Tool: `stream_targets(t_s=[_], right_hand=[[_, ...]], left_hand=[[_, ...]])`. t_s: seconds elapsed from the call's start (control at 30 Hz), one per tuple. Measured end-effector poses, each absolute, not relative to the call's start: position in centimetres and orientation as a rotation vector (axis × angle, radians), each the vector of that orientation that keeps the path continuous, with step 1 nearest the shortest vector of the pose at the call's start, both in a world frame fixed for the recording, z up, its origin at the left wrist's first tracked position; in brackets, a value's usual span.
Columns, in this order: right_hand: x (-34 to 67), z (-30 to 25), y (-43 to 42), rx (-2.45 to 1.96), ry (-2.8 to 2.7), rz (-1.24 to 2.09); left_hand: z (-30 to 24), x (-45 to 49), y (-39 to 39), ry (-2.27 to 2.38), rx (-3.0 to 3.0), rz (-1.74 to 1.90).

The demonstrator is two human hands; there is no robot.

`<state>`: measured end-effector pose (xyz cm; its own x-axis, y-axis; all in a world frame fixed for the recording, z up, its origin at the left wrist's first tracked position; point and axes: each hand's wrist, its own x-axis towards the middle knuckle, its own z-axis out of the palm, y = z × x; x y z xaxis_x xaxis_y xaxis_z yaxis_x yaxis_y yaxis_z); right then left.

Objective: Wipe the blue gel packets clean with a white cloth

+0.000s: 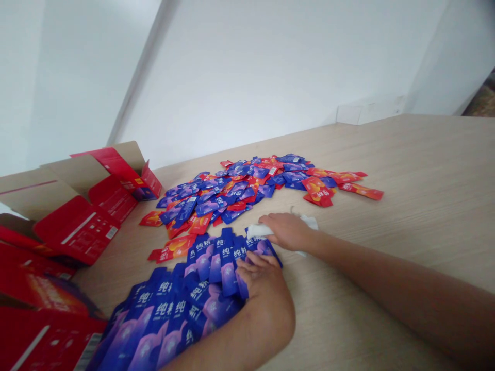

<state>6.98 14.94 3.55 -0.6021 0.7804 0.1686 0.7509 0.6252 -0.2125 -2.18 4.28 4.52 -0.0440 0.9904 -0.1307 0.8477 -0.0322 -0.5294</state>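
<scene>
**A:** Where are the blue sachets (170, 319)?

**B:** In overlapping rows along the near edge of the wooden table (406, 165), each printed with white Chinese characters.

**A:** And the hands?

**B:** The left hand (263, 278) lies on those rows, its fingers curved over them. I can't tell whether it's gripping any. The right hand (288, 232) sits just beyond, closed narrowly over a bunched white cloth (309, 222) on the tabletop, right beside the rows.

**A:** What's further out?

**B:** A loose heap of blue and red sachets (228, 190) is spread across the middle of the table. One orange-and-red sachet (174, 247) lies between that heap and the rows.

**A:** Anything at the left edge?

**B:** An open red cardboard box (77, 221) with its flaps spread, and more red cardboard (42, 340) toward the near left corner. A white wall (247, 77) rises past the far edge.
</scene>
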Motion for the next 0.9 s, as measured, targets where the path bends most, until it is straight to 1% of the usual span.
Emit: stream_targets(t_s=[0.1, 0.17, 0.27, 0.37, 0.43, 0.5, 0.67, 0.9], right_hand=[[7.4, 3.2, 15.4, -1.395, -2.5, 0.23], [7.5, 3.2, 15.7, -1.443, -2.526, 0.273], [7.9, 3.7, 16.7, -1.494, -2.526, 0.247], [8.8, 4.5, 18.5, -1.645, -2.261, 0.213], [9.6, 4.8, 19.9, -1.722, -2.064, 0.308], [10.3, 4.9, 21.3, -1.753, -1.836, 0.494], [10.5, 4.8, 24.7, -1.765, -1.597, 0.686], [6.8, 4.5, 28.6, -1.628, -1.306, 1.059]], left_hand=[[4.6, -2.1, 4.2, -1.969, -1.934, 0.692], [4.7, -2.1, 4.1, -1.981, -1.925, 0.675], [4.7, -2.1, 4.1, -2.011, -1.939, 0.656], [4.6, -2.2, 4.2, -2.019, -1.973, 0.635], [4.5, -2.1, 4.2, -2.009, -1.974, 0.645], [4.4, -2.1, 4.3, -2.002, -1.943, 0.664], [4.1, -2.1, 4.6, -1.998, -1.926, 0.685], [4.6, -2.1, 4.5, -2.047, -1.936, 0.727]])
